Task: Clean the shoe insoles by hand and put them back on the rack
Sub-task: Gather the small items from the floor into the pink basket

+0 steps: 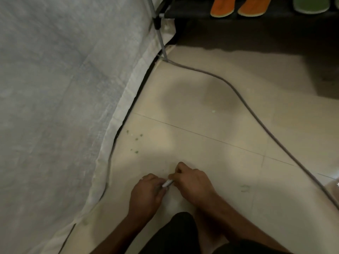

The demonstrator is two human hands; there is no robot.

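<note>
Hands, left hand (pixel 146 191) and right hand (pixel 190 180), each grip closed on a small silvery object (pixel 167 183) above the floor (pixel 211 134).

- Open tiled floor (pixel 211 129) lies ahead of both hands, bare except for small green crumbs (pixel 136 142) at its left edge.
- A grey cable (pixel 253 110) curves across the floor, from the rack leg (pixel 162 43) to the lower right.
- A white fabric sheet (pixel 55 107) walls off the whole left side.
- The rack shelf (pixel 190 10) overhangs the far floor, with dark space beneath it.
</note>
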